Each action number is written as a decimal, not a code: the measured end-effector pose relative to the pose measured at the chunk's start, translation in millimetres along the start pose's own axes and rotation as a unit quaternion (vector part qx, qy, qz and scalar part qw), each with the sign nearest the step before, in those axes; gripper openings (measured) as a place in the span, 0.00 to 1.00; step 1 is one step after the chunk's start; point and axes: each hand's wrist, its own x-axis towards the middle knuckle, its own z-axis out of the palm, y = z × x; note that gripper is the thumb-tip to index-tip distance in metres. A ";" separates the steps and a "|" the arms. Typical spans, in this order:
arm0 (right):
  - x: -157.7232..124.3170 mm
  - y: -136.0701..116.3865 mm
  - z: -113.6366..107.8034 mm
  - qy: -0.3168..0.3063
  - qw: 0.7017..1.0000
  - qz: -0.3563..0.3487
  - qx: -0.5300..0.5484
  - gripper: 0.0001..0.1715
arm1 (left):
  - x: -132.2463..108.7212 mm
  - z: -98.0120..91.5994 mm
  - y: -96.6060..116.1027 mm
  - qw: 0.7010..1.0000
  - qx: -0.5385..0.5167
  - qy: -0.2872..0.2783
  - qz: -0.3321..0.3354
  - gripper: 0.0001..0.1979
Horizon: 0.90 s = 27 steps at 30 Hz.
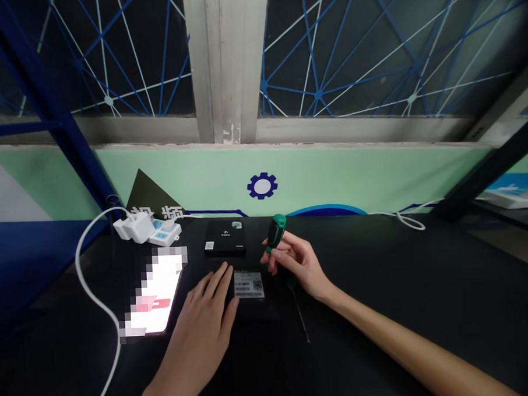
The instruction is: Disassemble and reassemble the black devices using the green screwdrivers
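A screwdriver (276,232) with a green and black handle stands nearly upright in my right hand (302,265), whose fingers are closed around the lower handle. Its tip is hard to make out against the dark surface. Below it lies a flat black device box (251,309) with a white printed label (249,285) on top. My left hand (210,308) lies along the left side of this box, fingers stretched out and thumb apart, touching its edge. Beneath my right hand, a second thin tool with a metal shaft (301,313) rests on the table, its handle end partly hidden.
Behind the labelled box sits another black box (225,237). To the left are a lit phone (158,293), a white power strip (164,231) with a plugged-in adapter (136,228), and a white cable (98,304). The black table (394,285) meets a green wall (193,175).
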 end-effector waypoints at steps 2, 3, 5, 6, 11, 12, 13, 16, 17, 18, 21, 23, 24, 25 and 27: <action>0.8 1.3 -0.8 0.002 1.000 0.010 -0.002 0.18 | -0.1 0.0 -0.4 1.000 -0.002 -0.001 -0.001 0.29; 1.5 2.1 -0.9 0.005 1.000 0.016 -0.001 0.18 | -0.2 -0.1 -0.5 1.000 -0.003 -0.003 -0.002 0.29; 3.0 3.4 -0.7 0.013 0.999 0.029 0.001 0.21 | -0.3 -0.2 -0.5 1.000 -0.005 -0.003 -0.004 0.29; 3.6 3.8 -0.4 0.017 0.999 0.034 0.000 0.22 | -0.3 -0.2 -0.4 1.000 -0.005 -0.003 -0.004 0.29; 2.6 0.9 0.6 0.016 0.999 0.035 -0.004 0.24 | -0.8 -0.2 0.2 1.000 -0.004 0.004 0.000 0.29; 1.9 -0.2 0.4 0.012 0.999 0.030 -0.002 0.23 | -1.0 -0.3 0.1 1.000 -0.005 0.004 0.001 0.29; 1.4 -1.3 0.1 0.007 1.000 0.025 0.000 0.22 | -1.2 -0.3 -0.1 1.000 -0.005 0.002 0.000 0.29; 1.1 -2.3 -1.1 0.001 1.000 0.020 -0.006 0.19 | -1.4 -0.4 -0.7 1.000 -0.002 -0.005 -0.004 0.30; 1.6 -1.7 -1.2 0.003 1.000 0.022 -0.010 0.19 | -1.4 -0.3 -0.8 1.000 -0.001 -0.006 -0.003 0.30; 2.3 -0.8 -1.1 0.006 1.000 0.026 -0.011 0.19 | -1.3 -0.3 -0.8 1.000 0.001 -0.005 -0.001 0.30; 4.3 1.6 0.5 0.021 0.999 0.032 -0.009 0.21 | -0.7 -0.1 -0.3 1.000 0.006 -0.006 0.003 0.30; 4.5 1.4 1.8 0.027 0.999 0.035 -0.009 0.22 | -0.1 -0.1 0.1 1.000 0.007 -0.006 0.001 0.29; 4.1 0.8 2.1 0.027 0.999 0.037 -0.009 0.23 | 0.2 0.0 0.2 1.000 0.008 -0.006 0.000 0.29; 3.4 -0.1 2.0 0.025 0.999 0.038 -0.009 0.23 | 0.6 0.1 0.2 1.000 0.008 -0.005 -0.003 0.29; 1.2 -1.6 0.7 0.014 0.999 0.033 -0.006 0.23 | 1.2 0.3 0.0 1.000 0.006 -0.002 -0.004 0.29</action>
